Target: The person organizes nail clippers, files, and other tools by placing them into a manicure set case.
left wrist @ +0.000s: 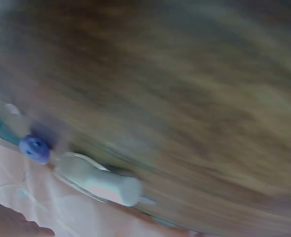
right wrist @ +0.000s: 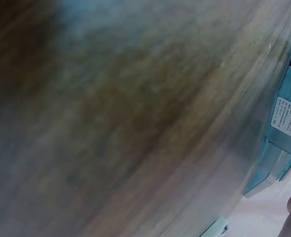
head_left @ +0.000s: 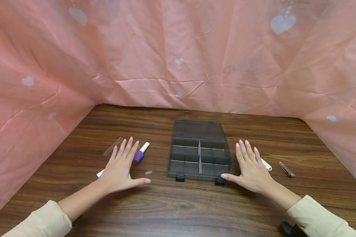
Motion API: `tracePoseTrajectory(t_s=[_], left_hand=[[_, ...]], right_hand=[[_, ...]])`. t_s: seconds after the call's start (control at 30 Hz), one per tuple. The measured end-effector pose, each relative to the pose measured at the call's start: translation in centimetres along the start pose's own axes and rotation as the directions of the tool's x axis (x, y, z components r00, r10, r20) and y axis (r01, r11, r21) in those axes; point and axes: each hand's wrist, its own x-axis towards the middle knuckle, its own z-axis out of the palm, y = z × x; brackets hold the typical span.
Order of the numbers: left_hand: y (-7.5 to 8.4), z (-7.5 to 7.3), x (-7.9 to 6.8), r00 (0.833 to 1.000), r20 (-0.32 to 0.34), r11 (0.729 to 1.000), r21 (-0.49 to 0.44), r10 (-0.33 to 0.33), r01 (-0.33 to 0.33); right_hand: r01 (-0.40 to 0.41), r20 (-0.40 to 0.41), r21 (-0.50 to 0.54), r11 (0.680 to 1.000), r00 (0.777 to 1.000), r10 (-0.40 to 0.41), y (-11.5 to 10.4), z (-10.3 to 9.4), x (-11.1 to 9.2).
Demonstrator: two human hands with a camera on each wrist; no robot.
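While the left hand (head_left: 120, 172) spreads wide, a nail polish bottle (head_left: 139, 154) at its two o'clock, the right hand (head_left: 251, 172) stretches straight fingers, a divided box (head_left: 185, 153) at its ten.

Left hand (head_left: 119, 171) and right hand (head_left: 252, 171), fingers (head_left: 133, 151) straight, flank a dark divided case (head_left: 184, 151).

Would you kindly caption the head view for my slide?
Left hand and right hand flank a divided grey case on the table.

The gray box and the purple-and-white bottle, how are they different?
The gray box is bigger than the purple-and-white bottle. The box looks see-through; the bottle doesn't. The box has straight edges; the bottle's purple end looks rounded. Both are on the table.
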Motion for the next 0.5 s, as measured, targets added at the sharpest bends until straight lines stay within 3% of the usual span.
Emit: tracePoseTrajectory(t_s=[0.23, 0.5], left_hand=[[-1.6, 0.3, -0.8, 0.999, -0.042, 0.992, -0.121, -0.034, 0.028], [-3.3, 0.4, -2.0, 0.992, -0.119, 0.975, -0.220, -0.034, 0.007]], right_hand=[[0.010, 0.017, 0.011, 1.000, 1.000, -0.011, 0.0, 0.4, 0.3], [0.007, 0.039, 0.028, 1.000, 0.999, -0.008, 0.1, 0.5, 0.5]])
